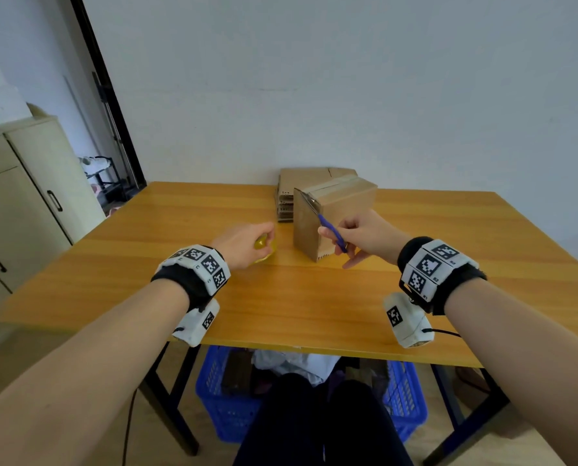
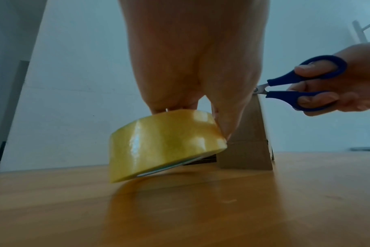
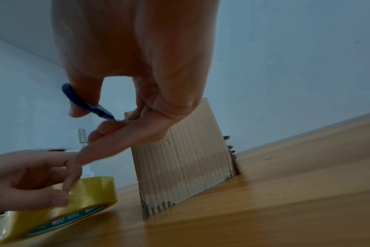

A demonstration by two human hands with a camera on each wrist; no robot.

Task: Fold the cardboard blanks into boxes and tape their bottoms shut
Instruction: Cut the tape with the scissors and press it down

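Observation:
A folded cardboard box stands on the wooden table, with a tape strip along its top. My left hand grips a yellowish tape roll, tilted with one edge on the table, left of the box. My right hand holds blue-handled scissors, blades up against the box's near upper edge. In the right wrist view the scissors sit in my fingers in front of the box, and the roll lies lower left.
Flat cardboard blanks are stacked behind the box against the wall. A cabinet stands at the left. A blue crate sits under the table by my legs.

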